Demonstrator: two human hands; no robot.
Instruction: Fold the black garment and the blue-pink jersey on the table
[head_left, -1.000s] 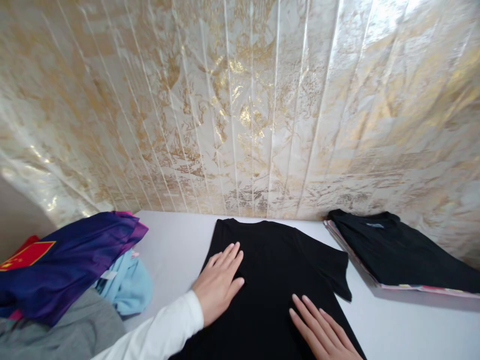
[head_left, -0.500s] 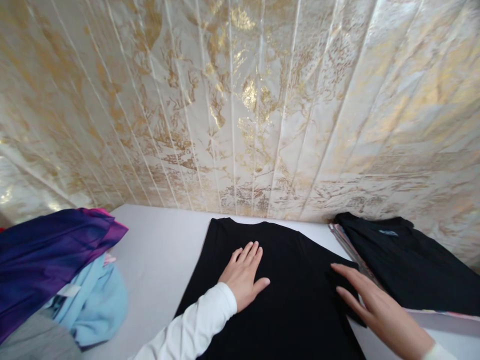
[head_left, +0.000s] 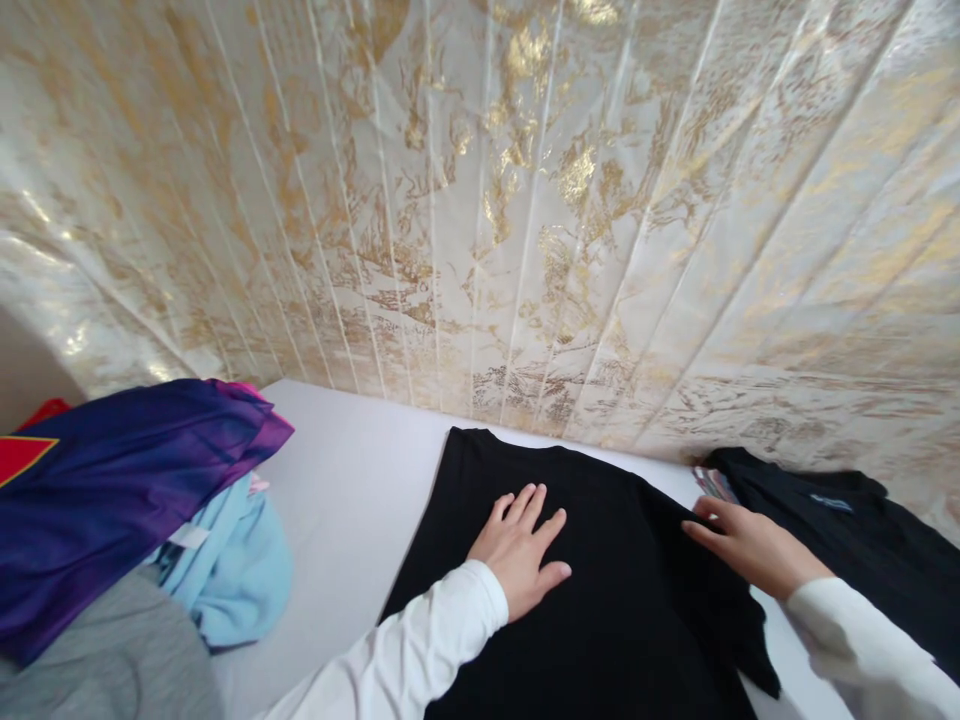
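Head view, the only one. Resting left hand (head_left: 517, 550) palm-down on black T-shirt (head_left: 592, 630), fingers spread apart, clamped on nothing. Holding right hand (head_left: 750, 545) at the shirt's sleeve (head_left: 727, 600) on the right side, thumb and fingertips close together; cannot tell if pinching cloth or only touching.

Find T-shirt laid out mid-surface on white table (head_left: 330, 450), collar just beside far edge, lower part running out of view toward near edge.

Would call the step in hand adjusting the sleeve side, with left palm steadying the body. Next move probably calls for a sure fingertip hold on sleeve cloth, and light handling so as not to drag the body askew.

Containers: can see none, just clothes in piles. On left side of surface, note heap: navy-purple garment (head_left: 150, 470) on top, showing red patch (head_left: 22, 458) with yellow border; light-blue garment (head_left: 247, 575) below it; grey garment (head_left: 112, 640) toward near edge. By far edge on right, note folded black T-shirt (head_left: 862, 545) atop multicoloured folded cloth (head_left: 714, 485), partly hidden by right forearm.
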